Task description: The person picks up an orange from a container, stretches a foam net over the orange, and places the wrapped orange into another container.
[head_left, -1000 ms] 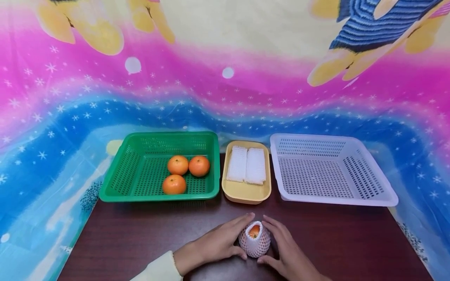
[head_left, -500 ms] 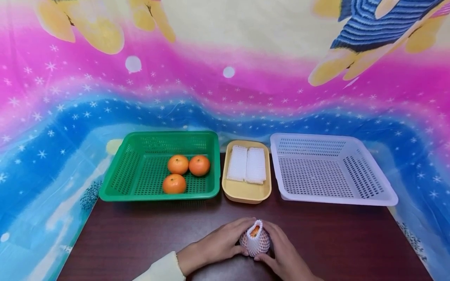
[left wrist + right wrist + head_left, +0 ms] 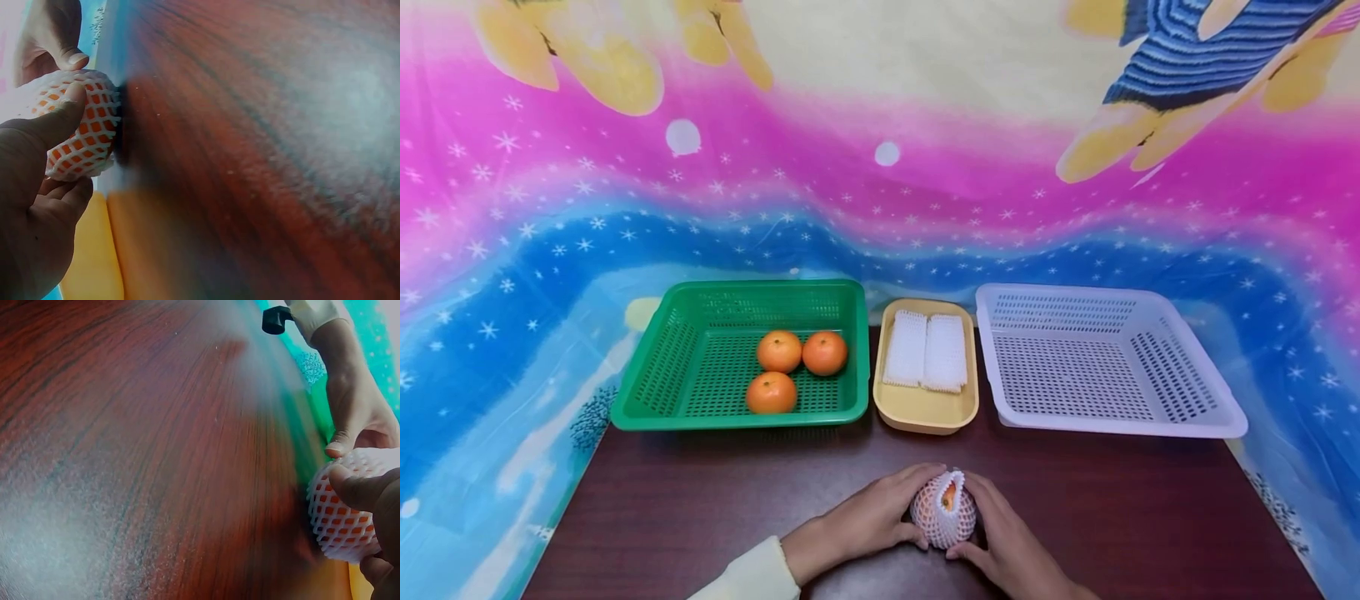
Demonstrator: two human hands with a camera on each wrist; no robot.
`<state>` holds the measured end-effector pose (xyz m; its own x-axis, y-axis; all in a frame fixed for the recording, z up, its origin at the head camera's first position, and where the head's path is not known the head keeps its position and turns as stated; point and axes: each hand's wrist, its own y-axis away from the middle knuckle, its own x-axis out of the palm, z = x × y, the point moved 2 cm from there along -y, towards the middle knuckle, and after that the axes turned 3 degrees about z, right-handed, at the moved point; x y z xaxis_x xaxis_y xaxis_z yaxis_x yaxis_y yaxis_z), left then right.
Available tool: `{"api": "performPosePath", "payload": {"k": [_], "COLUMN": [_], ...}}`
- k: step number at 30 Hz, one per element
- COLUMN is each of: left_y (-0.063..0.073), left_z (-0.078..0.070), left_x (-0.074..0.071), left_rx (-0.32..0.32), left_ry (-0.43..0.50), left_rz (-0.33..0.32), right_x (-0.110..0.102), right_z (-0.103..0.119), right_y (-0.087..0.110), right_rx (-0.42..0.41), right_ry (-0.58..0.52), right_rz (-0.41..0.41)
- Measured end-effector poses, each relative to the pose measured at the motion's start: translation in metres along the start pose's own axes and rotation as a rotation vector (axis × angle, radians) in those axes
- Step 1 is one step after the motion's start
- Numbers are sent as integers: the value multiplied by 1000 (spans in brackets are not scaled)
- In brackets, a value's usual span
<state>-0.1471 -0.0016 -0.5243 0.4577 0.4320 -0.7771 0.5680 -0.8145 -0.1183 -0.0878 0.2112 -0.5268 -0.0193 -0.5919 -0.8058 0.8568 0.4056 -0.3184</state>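
In the head view, an orange (image 3: 943,512) in a white foam net sleeve stands on the table near its front edge. Its top shows through the sleeve's narrow opening (image 3: 951,493). My left hand (image 3: 876,512) holds it from the left, thumb in front and fingers behind. From the right, my right hand (image 3: 1011,533) grips the other side the same way. Both wrist views show a thumb pressed on the netting: the left thumb (image 3: 65,115) and the right thumb (image 3: 356,487). Most of the fingertips behind the fruit are hidden.
A green basket (image 3: 737,422) with three oranges (image 3: 771,392) stands at back left. Beside it, a yellow tray (image 3: 925,412) bears folded white foam nets (image 3: 945,352). A white basket (image 3: 1120,425) is at back right. Patterned cloth (image 3: 880,200) hangs behind the brown table (image 3: 700,492).
Both hands have closed in on the netted orange from slightly apart. The sleeve's opening has become narrower and shifted a little to the right. Baskets and tray have stayed put.
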Motion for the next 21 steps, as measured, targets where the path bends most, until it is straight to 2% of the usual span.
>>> {"api": "performPosePath", "payload": {"k": [11, 15, 18, 21], "left_y": [1, 1, 1, 0], "left_z": [0, 1, 0, -4], "left_x": [9, 7, 0, -10], "left_rx": [-1, 1, -11, -21], "left_ry": [-30, -15, -2, 3], "left_rz": [-44, -1, 47, 69], "right_x": [2, 0, -3, -7], "right_z": [-3, -3, -2, 1], "right_y": [1, 0, -1, -2], "right_rx": [21, 29, 37, 44], "right_ry": [-8, 6, 14, 14], "right_rz": [20, 34, 43, 48]}}
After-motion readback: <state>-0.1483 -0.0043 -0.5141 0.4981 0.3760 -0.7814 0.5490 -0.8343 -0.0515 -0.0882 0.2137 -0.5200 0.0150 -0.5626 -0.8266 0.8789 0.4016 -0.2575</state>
